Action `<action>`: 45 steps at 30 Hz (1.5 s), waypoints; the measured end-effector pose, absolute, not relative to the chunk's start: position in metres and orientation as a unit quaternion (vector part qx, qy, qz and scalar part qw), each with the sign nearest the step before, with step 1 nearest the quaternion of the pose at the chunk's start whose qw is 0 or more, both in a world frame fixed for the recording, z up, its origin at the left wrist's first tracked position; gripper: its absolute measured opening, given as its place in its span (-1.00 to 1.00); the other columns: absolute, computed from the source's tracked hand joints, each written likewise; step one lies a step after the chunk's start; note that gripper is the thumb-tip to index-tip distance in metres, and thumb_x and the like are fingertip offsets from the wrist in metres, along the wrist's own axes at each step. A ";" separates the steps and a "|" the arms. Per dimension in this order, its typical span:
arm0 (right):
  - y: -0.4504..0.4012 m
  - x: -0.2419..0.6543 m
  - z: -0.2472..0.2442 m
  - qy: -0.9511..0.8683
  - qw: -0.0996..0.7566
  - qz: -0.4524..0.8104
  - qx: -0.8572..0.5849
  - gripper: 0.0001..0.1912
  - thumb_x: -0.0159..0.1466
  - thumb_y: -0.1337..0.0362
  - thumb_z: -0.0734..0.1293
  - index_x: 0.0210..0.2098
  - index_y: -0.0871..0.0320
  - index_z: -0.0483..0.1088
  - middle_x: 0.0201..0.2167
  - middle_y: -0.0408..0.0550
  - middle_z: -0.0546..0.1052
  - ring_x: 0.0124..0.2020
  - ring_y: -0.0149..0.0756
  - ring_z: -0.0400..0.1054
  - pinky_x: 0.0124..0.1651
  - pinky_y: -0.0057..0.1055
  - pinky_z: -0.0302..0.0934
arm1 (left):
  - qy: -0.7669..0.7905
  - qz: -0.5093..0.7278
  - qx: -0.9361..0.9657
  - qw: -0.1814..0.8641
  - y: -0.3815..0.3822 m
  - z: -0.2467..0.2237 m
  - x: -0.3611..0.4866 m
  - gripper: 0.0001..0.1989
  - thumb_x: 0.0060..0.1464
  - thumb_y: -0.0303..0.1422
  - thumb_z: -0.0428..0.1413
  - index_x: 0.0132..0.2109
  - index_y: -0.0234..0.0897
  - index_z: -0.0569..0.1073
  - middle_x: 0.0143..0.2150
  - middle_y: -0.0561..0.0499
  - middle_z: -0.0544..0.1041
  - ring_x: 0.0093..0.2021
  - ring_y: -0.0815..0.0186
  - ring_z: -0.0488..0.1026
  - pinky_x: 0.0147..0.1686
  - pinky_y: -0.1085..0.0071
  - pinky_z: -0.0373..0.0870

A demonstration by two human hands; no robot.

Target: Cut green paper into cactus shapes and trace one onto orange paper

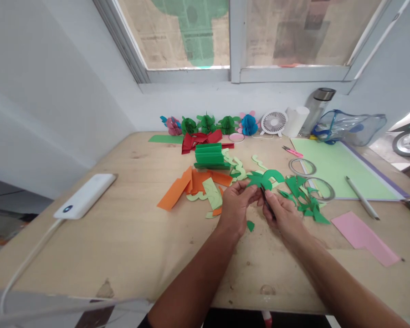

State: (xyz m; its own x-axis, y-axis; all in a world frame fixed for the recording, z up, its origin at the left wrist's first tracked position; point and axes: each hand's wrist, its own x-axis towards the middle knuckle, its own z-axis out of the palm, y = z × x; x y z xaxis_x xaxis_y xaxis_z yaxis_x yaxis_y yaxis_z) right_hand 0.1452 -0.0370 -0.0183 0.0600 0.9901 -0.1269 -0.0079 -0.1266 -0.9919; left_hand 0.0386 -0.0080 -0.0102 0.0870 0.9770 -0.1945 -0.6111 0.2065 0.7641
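Observation:
My left hand (238, 200) is closed, pinching a curved green paper cutout (272, 177) above the middle of the table. Small black scissors (268, 204) are in my right hand (287, 214), their blades against the green paper. My fingers hide part of the handles. A small green paper scrap (250, 226) lies just below my hands. To the right of them is a heap of green offcuts (307, 196). Pale green wavy strips (238, 168) and a pale green marked piece (212, 193) lie to the left, over orange paper (176, 189).
Pleated green paper (210, 155) and red paper (201, 139) lie farther back. Honeycomb paper figures (207, 123), a white fan (274, 122) and a bottle (317, 111) line the wall. Tape rolls (319, 198), a pen (362, 198) and pink paper (365, 237) are right; a power strip (85, 196) left.

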 end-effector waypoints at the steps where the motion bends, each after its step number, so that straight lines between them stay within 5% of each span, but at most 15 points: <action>1: -0.037 0.145 -0.018 -0.451 0.482 0.516 -0.546 -0.46 0.13 -0.25 0.24 -0.52 0.15 0.30 -0.80 -0.30 0.12 -0.76 -0.52 -0.10 -0.70 -0.51 -0.22 | 0.356 0.574 0.257 0.691 -0.008 -0.010 0.039 -0.75 -0.26 -0.41 0.29 -0.40 -0.32 0.39 -0.49 0.08 0.50 -0.49 0.43 0.42 -0.30 0.40 0.37; 35: -0.036 0.146 -0.022 -0.448 0.484 0.520 -0.543 -0.47 0.15 -0.22 0.24 -0.54 0.16 0.31 -0.82 -0.31 0.11 -0.76 -0.52 -0.11 -0.68 -0.50 -0.22 | 0.353 0.546 0.289 0.703 -0.008 -0.004 0.035 -0.77 -0.26 -0.37 0.29 -0.49 -0.33 0.37 -0.55 0.07 0.47 -0.55 0.43 0.40 -0.36 0.41 0.39; 45: -0.035 0.149 -0.020 -0.452 0.476 0.515 -0.550 -0.46 0.13 -0.23 0.24 -0.56 0.14 0.30 -0.83 -0.32 0.07 -0.77 -0.52 -0.16 -0.70 -0.50 -0.25 | 0.351 0.546 0.272 0.711 -0.008 -0.005 0.034 -0.79 -0.26 -0.42 0.28 -0.44 -0.34 0.40 -0.49 0.04 0.51 -0.45 0.38 0.48 -0.25 0.40 0.42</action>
